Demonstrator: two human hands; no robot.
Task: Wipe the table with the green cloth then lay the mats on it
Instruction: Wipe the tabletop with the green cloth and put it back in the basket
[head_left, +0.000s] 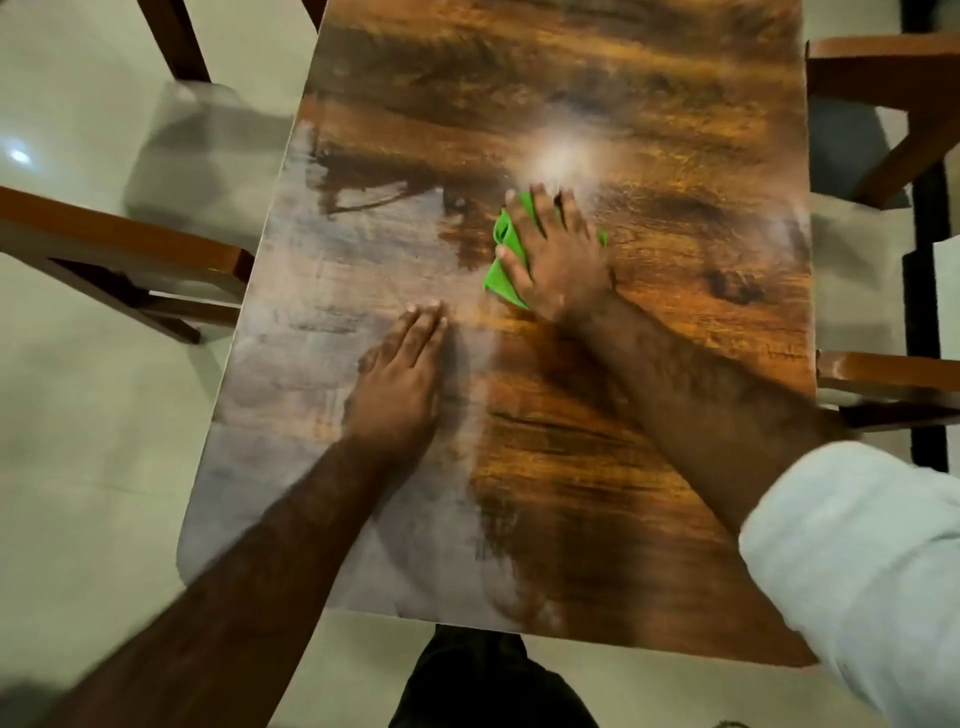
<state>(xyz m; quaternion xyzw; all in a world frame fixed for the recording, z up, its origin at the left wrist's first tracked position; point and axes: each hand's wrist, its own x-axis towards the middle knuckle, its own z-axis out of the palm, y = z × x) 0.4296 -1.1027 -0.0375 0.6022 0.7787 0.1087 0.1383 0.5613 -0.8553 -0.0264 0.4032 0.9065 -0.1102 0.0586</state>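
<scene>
Far left of frame: brown wooden chair (119, 254) drawn close to the edge of the bench, pale tiled floor (78, 441) beneath. No mats in view anywhere.

Left-centre: glossy wood-grain rectangular bench (649, 467). Its left half shows a greyish, streaky film; the right half reads as clear warm brown. I cannot tell whether the film is damp, dust or glare.

Centre, lower: left hand (400, 379) lies flat on the bench, palm down, fingers straight and together, holding nothing. Looks like a brace.

Centre, slightly above: right hand (558, 260) spread, palm down, pressing on a crumpled bright green cloth (501, 278). The cloth sits mid-bench, mostly hidden under the palm; corners poke out on the left side and a sliver at the right. It is pinned flat rather than pinched. A bright light reflection sits just above the fingertips.

Right: white rolled sleeve (857, 561) at lower right; two more wooden chairs (883, 67) along the right edge.

Risks, as judged:
- Bunched cloth gives narrow contact, so passes may leave streaks or missed strips.
- Cloth held only by pressure; a fast stroke could slide the palm off it.
- Bracing palm may leave a print on the wiped surface.
- Leaning weight could shift the bench.
</scene>
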